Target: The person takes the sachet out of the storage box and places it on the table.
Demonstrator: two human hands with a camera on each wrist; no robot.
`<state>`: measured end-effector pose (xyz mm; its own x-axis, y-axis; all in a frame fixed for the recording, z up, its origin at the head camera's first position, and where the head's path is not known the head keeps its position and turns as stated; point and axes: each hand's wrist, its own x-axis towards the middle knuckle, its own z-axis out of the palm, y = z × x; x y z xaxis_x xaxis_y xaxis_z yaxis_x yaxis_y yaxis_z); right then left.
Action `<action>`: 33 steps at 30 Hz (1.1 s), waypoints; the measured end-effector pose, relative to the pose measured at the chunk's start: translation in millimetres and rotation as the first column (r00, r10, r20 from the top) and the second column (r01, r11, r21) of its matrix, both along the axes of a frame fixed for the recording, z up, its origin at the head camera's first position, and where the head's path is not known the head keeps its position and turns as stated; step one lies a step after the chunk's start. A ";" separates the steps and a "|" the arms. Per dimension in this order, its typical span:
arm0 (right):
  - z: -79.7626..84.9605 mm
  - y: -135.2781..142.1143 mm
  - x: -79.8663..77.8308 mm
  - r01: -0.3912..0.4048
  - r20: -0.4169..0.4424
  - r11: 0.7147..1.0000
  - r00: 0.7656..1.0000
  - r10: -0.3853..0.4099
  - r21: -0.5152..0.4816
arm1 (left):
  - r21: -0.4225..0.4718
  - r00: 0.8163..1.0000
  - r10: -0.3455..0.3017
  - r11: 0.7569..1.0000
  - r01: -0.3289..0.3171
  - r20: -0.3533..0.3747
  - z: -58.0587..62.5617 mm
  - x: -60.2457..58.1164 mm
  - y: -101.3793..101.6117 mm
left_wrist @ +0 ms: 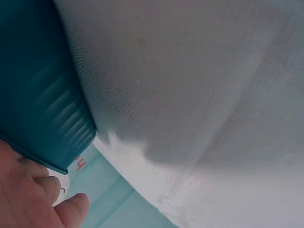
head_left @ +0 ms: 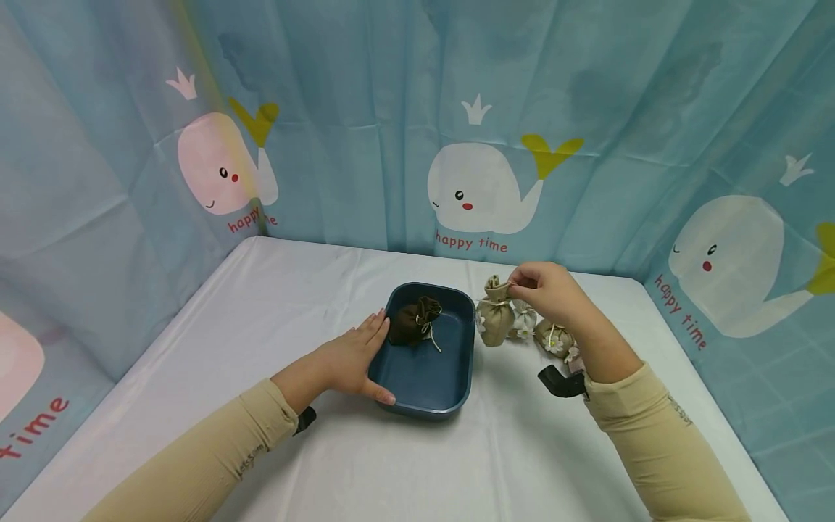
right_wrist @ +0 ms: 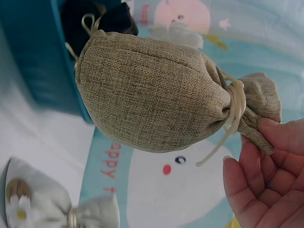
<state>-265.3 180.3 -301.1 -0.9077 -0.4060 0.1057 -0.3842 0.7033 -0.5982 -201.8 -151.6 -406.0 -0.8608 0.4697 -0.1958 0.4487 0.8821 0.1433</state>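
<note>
By its gathered top, my right hand (head_left: 544, 291) pinches a beige burlap drawstring pouch (head_left: 496, 319) just to the right of the blue bin. The pouch hangs neck up, tied with a pale cord; the right wrist view shows its full body (right_wrist: 152, 92) and a white flower on its side. My left hand (head_left: 352, 357) lies with straight fingers against the left rim of the blue bin (head_left: 433, 380). Inside the bin, toward its far left, sits a dark brown drawstring pouch (head_left: 409, 325) with a pale cord.
Right of the bin, a light pouch with white flowers (head_left: 524, 319) and another beige flowered pouch (head_left: 553, 338) lie on the white-covered table (head_left: 313, 290). A pinkish item (head_left: 574, 359) is partly hidden by my right wrist. A whale-print curtain (head_left: 352, 145) stands behind the table.
</note>
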 end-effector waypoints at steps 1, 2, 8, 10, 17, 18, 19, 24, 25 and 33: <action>0.0 3.5 0.8 0.005 0.002 1.000 1.000 -0.005 0.003 | 0.001 1.000 0.000 1.000 0.000 0.002 0.2 0.1 0.0; -0.2 7.0 1.6 0.011 0.001 1.000 1.000 -0.011 0.006 | 0.000 1.000 -0.001 1.000 0.001 0.004 0.4 0.1 0.0; -4.1 27.6 5.6 0.051 0.033 0.998 0.998 -0.052 0.027 | 0.006 1.000 -0.002 1.000 0.002 0.002 1.8 1.0 -0.3; -5.7 33.6 6.7 0.056 0.034 0.998 0.998 -0.057 0.032 | 0.004 1.000 0.001 1.000 -0.001 0.002 1.9 1.2 -0.3; -11.5 50.7 13.1 0.054 0.001 0.997 0.999 -0.054 0.053 | -0.007 1.000 0.003 1.000 -0.003 -0.006 1.0 0.4 -0.4; -12.5 53.0 14.3 0.056 -0.001 0.997 0.998 -0.056 0.057 | -0.008 1.000 0.003 1.000 -0.003 -0.006 0.7 0.2 -0.4; -13.7 55.3 15.4 0.059 0.003 0.997 0.998 -0.060 0.057 | -0.009 1.000 0.003 1.000 -0.003 -0.006 0.4 0.1 -0.4; -21.8 67.7 19.5 0.092 0.056 0.994 0.994 -0.095 0.061 | -0.004 1.000 0.006 1.000 -0.006 -0.003 0.5 0.0 -0.1; -23.9 70.2 19.7 0.099 0.068 0.993 0.992 -0.103 0.063 | -0.005 1.000 0.007 1.000 -0.007 -0.002 0.6 0.1 0.0; -40.3 86.1 20.6 0.119 0.103 0.991 0.987 -0.126 0.067 | -0.005 1.000 0.010 1.000 -0.010 -0.001 -0.1 -0.3 -0.2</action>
<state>-244.6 266.3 -341.4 -0.9557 -0.2940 -0.0159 -0.2293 0.7771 -0.5861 -202.1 -151.8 -406.2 -0.8657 0.4601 -0.1970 0.4399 0.8872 0.1389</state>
